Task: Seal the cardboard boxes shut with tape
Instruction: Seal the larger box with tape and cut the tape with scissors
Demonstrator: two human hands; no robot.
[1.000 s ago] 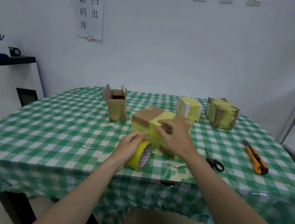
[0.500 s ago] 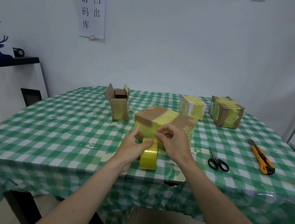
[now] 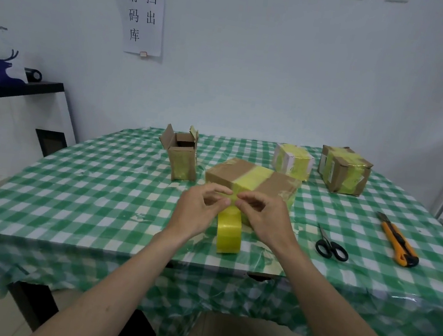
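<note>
A flat cardboard box (image 3: 277,184) lies mid-table with a yellow tape strip across its top. The yellow tape roll (image 3: 229,234) stands on edge on the checked cloth just in front of it, its strip still running up to the box's near edge. My left hand (image 3: 198,209) and my right hand (image 3: 264,217) meet above the roll, fingertips pinching the tape strip at the box's front edge. An open small box (image 3: 181,154) stands at the left rear. Two taped boxes sit at the back: a yellow-wrapped one (image 3: 293,161) and a brown one (image 3: 344,170).
Black-handled scissors (image 3: 330,245) and an orange utility knife (image 3: 398,242) lie to the right on the table (image 3: 72,191). A black-topped white cabinet (image 3: 20,115) stands at the left, a white frame at the far right.
My left hand let go of the roll, which now stands on the cloth. Both hands came together on the strip at the box's front edge.
</note>
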